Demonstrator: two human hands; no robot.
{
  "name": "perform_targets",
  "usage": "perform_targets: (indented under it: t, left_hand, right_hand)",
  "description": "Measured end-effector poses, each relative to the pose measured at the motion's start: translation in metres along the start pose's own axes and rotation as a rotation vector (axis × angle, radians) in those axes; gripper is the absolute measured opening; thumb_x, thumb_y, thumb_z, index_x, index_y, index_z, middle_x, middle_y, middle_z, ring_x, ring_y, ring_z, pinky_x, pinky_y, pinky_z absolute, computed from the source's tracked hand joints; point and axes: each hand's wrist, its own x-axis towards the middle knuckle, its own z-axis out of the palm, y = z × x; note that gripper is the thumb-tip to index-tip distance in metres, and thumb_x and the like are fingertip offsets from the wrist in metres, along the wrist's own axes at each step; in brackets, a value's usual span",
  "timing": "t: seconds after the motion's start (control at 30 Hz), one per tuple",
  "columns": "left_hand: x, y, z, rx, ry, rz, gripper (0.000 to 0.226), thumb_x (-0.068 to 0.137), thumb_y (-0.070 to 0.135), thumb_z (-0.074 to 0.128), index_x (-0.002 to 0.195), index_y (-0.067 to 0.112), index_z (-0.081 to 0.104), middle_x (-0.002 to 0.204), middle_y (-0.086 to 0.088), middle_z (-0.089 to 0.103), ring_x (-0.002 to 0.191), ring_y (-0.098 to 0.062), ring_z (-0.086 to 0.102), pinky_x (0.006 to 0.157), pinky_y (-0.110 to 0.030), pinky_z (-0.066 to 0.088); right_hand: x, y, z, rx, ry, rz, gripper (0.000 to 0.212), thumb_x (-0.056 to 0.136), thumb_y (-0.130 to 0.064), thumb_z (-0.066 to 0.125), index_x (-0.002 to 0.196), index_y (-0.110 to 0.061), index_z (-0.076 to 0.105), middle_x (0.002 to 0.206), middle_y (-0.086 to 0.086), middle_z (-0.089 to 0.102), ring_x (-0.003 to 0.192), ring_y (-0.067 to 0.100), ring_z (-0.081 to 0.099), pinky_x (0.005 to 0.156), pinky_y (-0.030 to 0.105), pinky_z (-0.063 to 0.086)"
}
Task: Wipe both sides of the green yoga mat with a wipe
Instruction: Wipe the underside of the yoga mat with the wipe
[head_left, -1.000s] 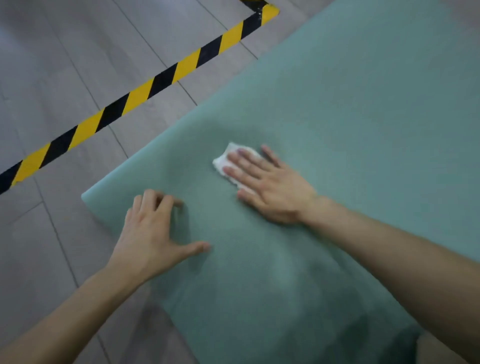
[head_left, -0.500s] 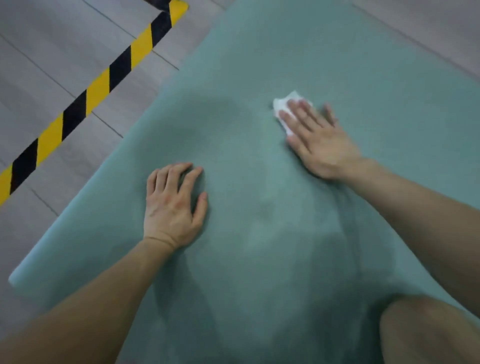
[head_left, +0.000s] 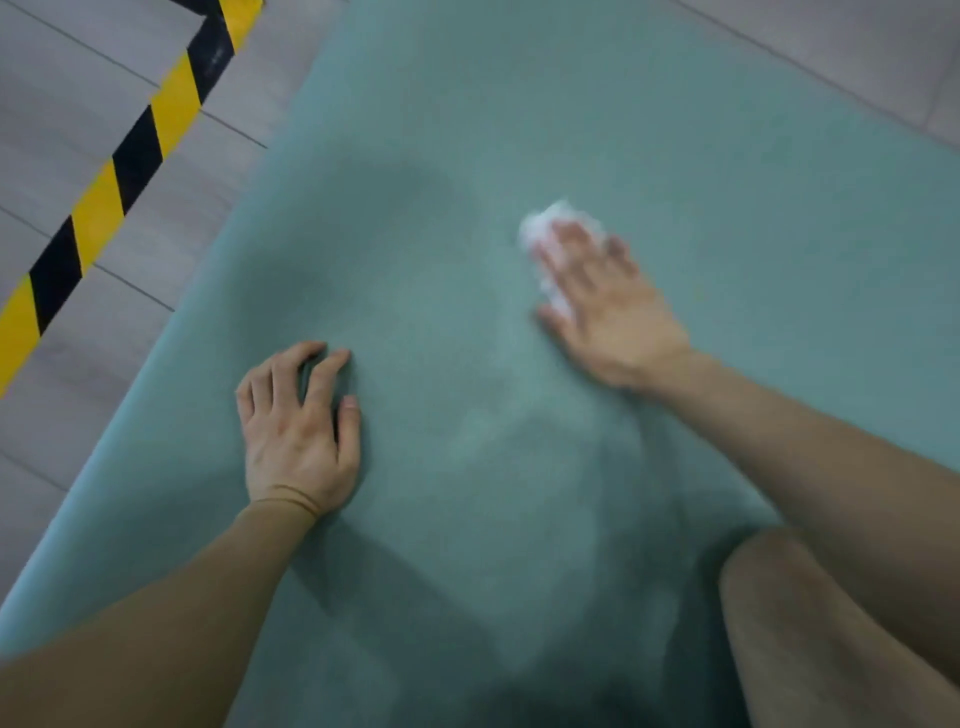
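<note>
The green yoga mat lies flat on the floor and fills most of the view. My right hand presses flat on a crumpled white wipe near the mat's middle; its straight fingers cover most of the wipe and are blurred by motion. My left hand rests on the mat nearer its left edge, palm down, with its fingers bent and the fingertips touching the surface.
Grey floor tiles lie to the left and at the top right. A yellow-and-black hazard tape runs diagonally along the floor left of the mat. My bare knee rests on the mat at the lower right.
My right hand has slid the wipe to the right across the mat. My left hand moved from the mat's corner inward, and its fingers have bent. The view has shifted along the mat.
</note>
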Motion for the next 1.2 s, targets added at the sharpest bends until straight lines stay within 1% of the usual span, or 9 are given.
perform_targets:
  t: [0.1,0.17,0.3,0.4,0.63,0.7,0.87,1.1,1.2]
  left_hand:
    - [0.002,-0.003,0.002,0.002,0.007,0.001,0.048,0.095,0.035,0.054,0.139,0.015,0.059,0.141,-0.012,0.049,0.125,-0.042,0.048,0.113,-0.054,0.032]
    - [0.005,-0.003,0.003,-0.003,0.019,0.018,0.047,0.097,0.035,0.052,0.138,0.015,0.059,0.140,-0.011,0.050,0.125,-0.041,0.048,0.113,-0.054,0.032]
    - [0.006,-0.011,0.011,-0.029,0.108,0.083,0.040,0.097,0.023,0.051,0.135,0.013,0.062,0.137,-0.012,0.055,0.123,-0.040,0.049,0.113,-0.052,0.033]
    - [0.011,-0.016,0.012,-0.011,0.135,0.132,0.039,0.098,0.018,0.049,0.134,0.010,0.062,0.137,-0.014,0.057,0.122,-0.041,0.051,0.113,-0.051,0.033]
    - [-0.046,-0.009,0.005,0.200,0.118,0.054,0.035,0.102,0.026,0.050,0.131,0.011,0.060,0.126,-0.015,0.055,0.116,-0.040,0.051,0.103,-0.052,0.038]
    - [-0.050,-0.009,0.003,0.184,0.121,-0.010,0.034,0.099,0.026,0.050,0.127,0.011,0.062,0.123,-0.014,0.055,0.113,-0.040,0.050,0.100,-0.053,0.039]
    - [-0.042,-0.008,0.000,0.089,0.135,-0.026,0.038,0.083,0.024,0.052,0.119,0.014,0.063,0.118,-0.013,0.054,0.109,-0.040,0.050,0.095,-0.053,0.039]
    - [-0.042,-0.007,0.000,0.030,0.154,-0.052,0.043,0.078,0.024,0.053,0.119,0.015,0.064,0.116,-0.012,0.053,0.109,-0.039,0.050,0.097,-0.052,0.039]
    - [-0.040,-0.004,0.002,0.035,0.125,-0.060,0.045,0.078,0.027,0.054,0.120,0.015,0.064,0.118,-0.012,0.054,0.110,-0.039,0.050,0.097,-0.052,0.040]
  right_hand:
    - [0.020,0.028,-0.007,0.077,0.007,0.408,0.082,0.105,-0.066,0.008,0.170,-0.017,0.006,0.178,0.010,0.002,0.165,0.027,-0.002,0.133,0.049,0.000]
    - [0.021,-0.023,0.003,0.113,0.083,0.447,0.086,0.104,-0.064,0.015,0.169,-0.007,0.011,0.177,0.018,0.005,0.164,0.032,-0.001,0.132,0.051,0.001]
    - [-0.028,-0.150,0.024,0.113,0.012,-0.212,0.074,0.110,-0.054,0.029,0.169,-0.012,0.018,0.177,0.014,0.010,0.165,0.029,0.001,0.132,0.050,0.008]
    - [-0.049,-0.131,0.023,0.042,-0.025,-0.435,0.067,0.112,-0.053,0.026,0.170,-0.022,0.014,0.178,0.003,0.010,0.165,0.020,0.001,0.133,0.047,0.004]
    - [-0.025,-0.012,0.002,0.092,0.016,0.440,0.079,0.105,-0.065,0.012,0.171,-0.021,0.005,0.178,0.006,-0.003,0.164,0.023,-0.007,0.132,0.051,-0.003]
    - [-0.029,-0.070,0.015,0.116,0.090,0.278,0.081,0.105,-0.062,0.018,0.170,-0.017,0.010,0.178,0.009,0.002,0.164,0.028,-0.004,0.132,0.053,0.001]
    - [-0.043,-0.167,0.028,0.018,-0.043,-0.662,0.063,0.113,-0.048,0.029,0.170,-0.024,0.016,0.178,0.000,0.013,0.165,0.019,0.004,0.132,0.046,0.006]
    - [0.064,-0.053,-0.002,0.077,0.025,0.320,0.077,0.107,-0.062,0.015,0.171,-0.022,0.003,0.178,0.003,-0.005,0.164,0.021,-0.007,0.132,0.050,-0.007]
    - [0.053,-0.134,0.014,0.039,0.007,-0.244,0.072,0.109,-0.055,0.021,0.171,-0.020,0.008,0.178,0.004,0.004,0.165,0.023,-0.001,0.132,0.050,0.003]
